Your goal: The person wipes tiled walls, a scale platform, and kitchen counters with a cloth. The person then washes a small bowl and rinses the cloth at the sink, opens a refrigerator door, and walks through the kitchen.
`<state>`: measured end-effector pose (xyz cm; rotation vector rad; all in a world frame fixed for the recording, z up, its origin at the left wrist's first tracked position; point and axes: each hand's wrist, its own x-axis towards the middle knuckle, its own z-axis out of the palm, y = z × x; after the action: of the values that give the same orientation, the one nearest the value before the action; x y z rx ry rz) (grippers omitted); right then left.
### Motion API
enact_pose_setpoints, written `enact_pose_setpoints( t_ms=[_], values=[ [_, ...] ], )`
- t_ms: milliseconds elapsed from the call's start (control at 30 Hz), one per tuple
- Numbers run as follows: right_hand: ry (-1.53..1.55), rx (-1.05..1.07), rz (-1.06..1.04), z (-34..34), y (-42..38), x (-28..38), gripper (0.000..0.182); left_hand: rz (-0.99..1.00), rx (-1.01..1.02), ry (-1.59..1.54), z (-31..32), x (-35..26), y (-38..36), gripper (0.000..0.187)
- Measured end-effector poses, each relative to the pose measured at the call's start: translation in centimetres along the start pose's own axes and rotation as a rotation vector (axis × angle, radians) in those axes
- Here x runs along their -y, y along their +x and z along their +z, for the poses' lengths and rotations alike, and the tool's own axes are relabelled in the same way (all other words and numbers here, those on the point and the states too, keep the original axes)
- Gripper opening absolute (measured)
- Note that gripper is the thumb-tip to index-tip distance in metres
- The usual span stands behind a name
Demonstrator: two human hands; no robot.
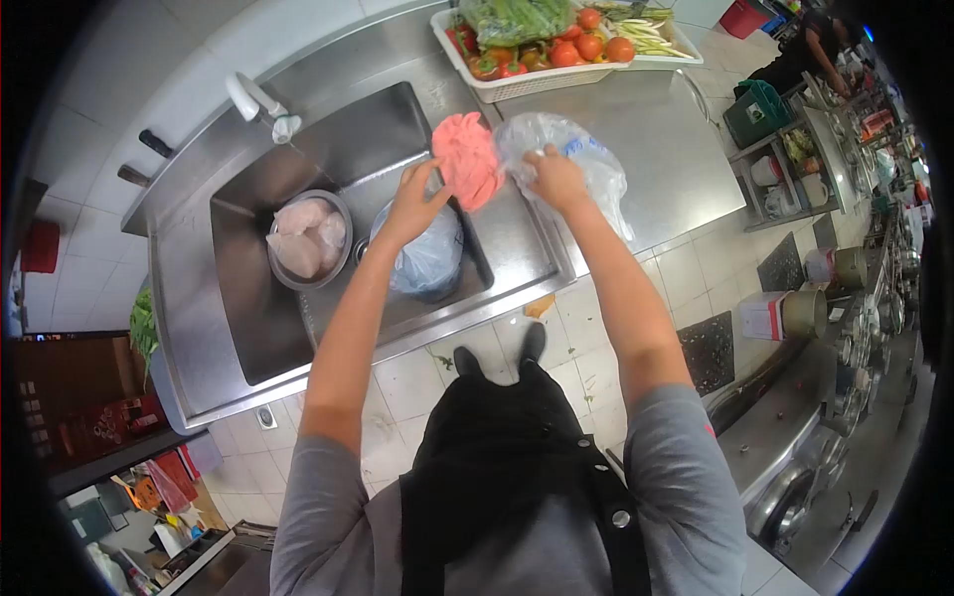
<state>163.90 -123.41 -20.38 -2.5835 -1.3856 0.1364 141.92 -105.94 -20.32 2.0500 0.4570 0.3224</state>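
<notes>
- Left hand (415, 202): fingers closed on left edge of pink meat slab (467, 159), held above sink (238, 328) rim.
- Right hand (556, 177): gripping clear plastic bag (586, 164) on steel counter (656, 149), right of slab.
- Steel bowl (310, 238) of pale meat sits in sink, left.

Commercial kitchen: steel sink (248, 328), vegetable crate (517, 87), stacked pots (845, 266), tiled floor (616, 328).
</notes>
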Motion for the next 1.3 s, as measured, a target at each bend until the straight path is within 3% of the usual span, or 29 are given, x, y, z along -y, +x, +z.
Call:
enact_pose_setpoints(
  t_ms=[67, 167, 267, 333, 400, 433, 467, 500, 600, 667, 700, 767, 833, 900, 967, 1033, 1100, 1167, 1200, 1267, 1300],
  values=[
    [0.062, -0.078, 0.012, -0.2, -3.1, -1.9, 0.038, 0.053, -0.287, 0.462, 3.7, 3.7, 3.2, 0.065],
    [0.073, -0.086, 0.028, -0.8, -7.4, -7.5, 0.037, 0.183, -0.309, 0.699, 7.0, 6.3, 6.3, 0.072],
    [0.163, -0.072, 0.138, -3.5, -14.3, -14.8, 0.036, 0.294, -0.374, 0.645, 10.4, 8.4, 8.7, 0.064],
    [0.275, -0.122, 0.256, -5.0, -19.6, -20.6, 0.043, 0.086, -0.377, 0.587, 11.3, 4.4, 8.4, 0.052],
    [0.415, -0.279, 0.386, -5.1, -26.8, -27.7, 0.05, 0.17, -0.522, 0.658, 14.1, 1.7, 6.2, 0.041],
    [0.497, -0.299, 0.526, -3.4, -31.0, -32.5, 0.053, 0.122, -0.515, 0.679, 15.4, 0.7, 4.9, 0.041],
    [0.544, -0.328, 0.622, -1.7, -35.8, -37.0, 0.049, 0.077, -0.505, 0.698, 16.6, -0.2, 3.6, 0.04],
    [0.827, -0.204, 0.858, -5.4, -38.9, -36.8, 0.043, 0.076, -0.53, 0.711, 17.8, -1.2, 2.3, 0.039],
    [1.085, -0.35, 0.989, -4.3, -48.4, -42.1, 0.036, -0.061, -0.57, 0.513, 21.0, -4.0, -1.5, 0.036],
    [1.098, -0.38, 1.132, -4.4, -51.3, -44.6, 0.03, -0.029, -0.735, 0.386, 23.1, -3.7, -2.7, 0.036],
    [1.099, -0.391, 1.142, -4.5, -51.6, -45.8, 0.03, -0.021, -0.725, 0.383, 24.6, -5.0, -3.1, 0.036],
    [1.057, -0.403, 1.192, -5.8, -50.1, -48.0, 0.042, -0.113, -0.85, 0.201, 27.8, -9.8, -2.2, 0.037],
    [1.058, -0.412, 1.116, -5.8, -47.9, -52.3, 0.051, -0.016, -0.804, 0.28, 31.1, -15.2, 0.9, 0.039],
    [1.021, -0.244, 0.978, -6.2, -44.6, -56.0, 0.029, 0.068, -0.764, 0.372, 34.3, -17.2, 4.5, 0.04],
    [0.921, -0.235, 0.932, -4.4, -42.0, -61.5, 0.033, 0.043, -0.438, 0.738, 39.4, -17.5, 9.9, 0.044],
    [0.817, -0.247, 0.89, -0.8, -40.5, -67.0, 0.036, 0.013, -0.481, 0.697, 42.5, -18.3, 13.4, 0.045],
    [0.531, -0.049, 0.798, 3.2, -43.7, -72.1, 0.044, 0.063, -0.491, 0.659, 45.4, -19.8, 16.5, 0.043],
    [0.387, 0.177, 0.92, 3.1, -47.3, -73.5, 0.053, 0.048, -0.435, 0.588, 48.6, -22.0, 19.5, 0.043],
    [0.505, 0.366, 1.112, 4.2, -49.9, -75.1, 0.056, 0.045, -0.385, 0.534, 49.9, -23.2, 21.2, 0.042],
    [0.575, 0.493, 1.179, 3.7, -54.9, -76.1, 0.057, 0.098, -0.308, 0.49, 53.6, -24.8, 25.5, 0.041],
    [0.816, 0.527, 1.243, 7.7, -60.4, -78.8, 0.056, 0.136, -0.234, 0.449, 55.7, -25.9, 27.8, 0.04]
  ],
)
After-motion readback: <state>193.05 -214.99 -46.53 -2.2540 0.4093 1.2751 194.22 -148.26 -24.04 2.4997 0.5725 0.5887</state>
